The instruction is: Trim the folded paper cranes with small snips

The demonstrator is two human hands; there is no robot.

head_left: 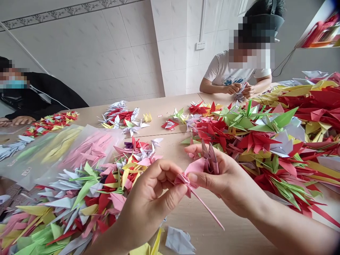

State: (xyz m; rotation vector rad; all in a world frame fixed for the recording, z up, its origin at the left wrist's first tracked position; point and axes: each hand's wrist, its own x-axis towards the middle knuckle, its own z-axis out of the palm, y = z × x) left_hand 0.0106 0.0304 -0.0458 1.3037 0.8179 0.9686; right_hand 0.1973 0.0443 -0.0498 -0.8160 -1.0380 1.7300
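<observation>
A pink paper crane (195, 170), partly folded, with a long thin point (208, 209) sticking out down to the right, is held between both hands over the table. My left hand (162, 187) pinches its left part with thumb and fingertips. On the other side, my right hand (212, 173) grips it, the thumb pressed on the pink paper. Tucked in the same hand stand several mauve folded paper pieces (211, 159) with pointed tips; their lower ends are hidden by the fingers. Below my hands lie a pale grey folded paper (179, 241) and a yellow one (148, 248).
Mixed paper cranes heap up on the left (87, 202) and right (260, 148) of the table (170, 138). Clear plastic bags (63, 148) of sorted folded paper lie at left. Across the table, a person in a white shirt (239, 74) handles grey paper; another in black (53, 92) sits far left.
</observation>
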